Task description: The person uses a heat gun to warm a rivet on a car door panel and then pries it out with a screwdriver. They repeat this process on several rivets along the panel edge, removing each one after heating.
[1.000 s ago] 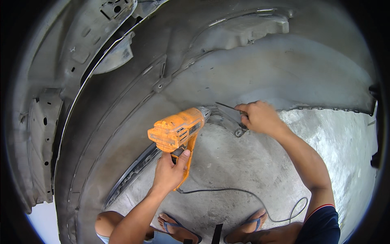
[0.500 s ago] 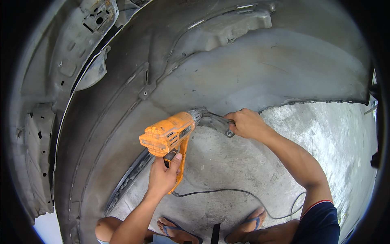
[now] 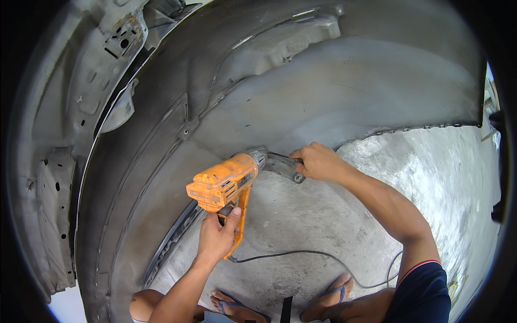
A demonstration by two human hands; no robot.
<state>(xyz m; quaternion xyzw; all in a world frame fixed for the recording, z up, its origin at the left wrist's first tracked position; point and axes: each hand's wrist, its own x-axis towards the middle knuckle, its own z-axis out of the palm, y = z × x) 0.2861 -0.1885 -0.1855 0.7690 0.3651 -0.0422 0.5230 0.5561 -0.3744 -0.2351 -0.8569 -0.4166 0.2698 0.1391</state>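
My left hand point(image 3: 218, 237) is wrapped round the handle of an orange heat gun point(image 3: 223, 182), a thumb along the grip. The gun's metal nozzle points up and to the right at the lower edge of a big grey plastic bumper cover point(image 3: 344, 89). My right hand point(image 3: 319, 162) is closed on a thin dark rod-like tool point(image 3: 280, 155), whose far end lies by the nozzle; its tip cannot be made out. Just below the rod, a curved tab point(image 3: 281, 166) of the bumper ends in a round hole near my fingers.
A black cord point(image 3: 301, 252) runs from the gun's handle across the concrete floor point(image 3: 280, 220) to the right. My feet in flip-flops point(image 3: 237, 304) stand at the bottom. Another grey panel with holes point(image 3: 59, 204) stands along the left.
The view has shifted a little, so the bumper sits slightly differently in the picture. My right hand is slightly closer to the nozzle; both hands keep their holds.
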